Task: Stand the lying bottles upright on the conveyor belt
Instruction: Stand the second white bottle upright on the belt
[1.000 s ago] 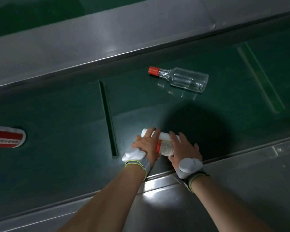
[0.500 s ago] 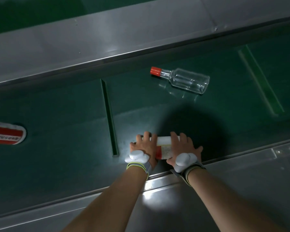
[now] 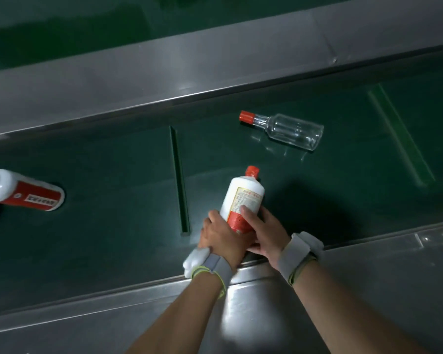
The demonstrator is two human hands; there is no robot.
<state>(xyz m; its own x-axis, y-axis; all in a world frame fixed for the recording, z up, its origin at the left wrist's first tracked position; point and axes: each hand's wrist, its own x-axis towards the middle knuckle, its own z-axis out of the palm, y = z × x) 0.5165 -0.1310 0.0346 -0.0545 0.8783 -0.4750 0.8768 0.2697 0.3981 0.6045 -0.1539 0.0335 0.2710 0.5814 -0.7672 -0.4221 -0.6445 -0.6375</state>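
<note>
A white bottle with a red label and red cap (image 3: 243, 198) stands tilted near the front edge of the dark green conveyor belt (image 3: 113, 200), its cap pointing away from me. My left hand (image 3: 221, 237) grips its lower left side. My right hand (image 3: 262, 231) holds its lower right side, thumb on the label. Further back, a clear glass bottle with a red cap (image 3: 285, 130) lies on its side. At the left edge lies another white and red bottle (image 3: 23, 191), partly cut off by the frame.
A raised green cleat (image 3: 180, 180) crosses the belt just left of my hands, and a second cleat (image 3: 400, 137) lies to the right. Steel side rails run along the far side (image 3: 189, 65) and the near side (image 3: 368, 277) of the belt.
Both hands have lifted the white bottle from lying flat to a tilted, nearly upright pose. The bottle at the left edge shows more of itself than before.
</note>
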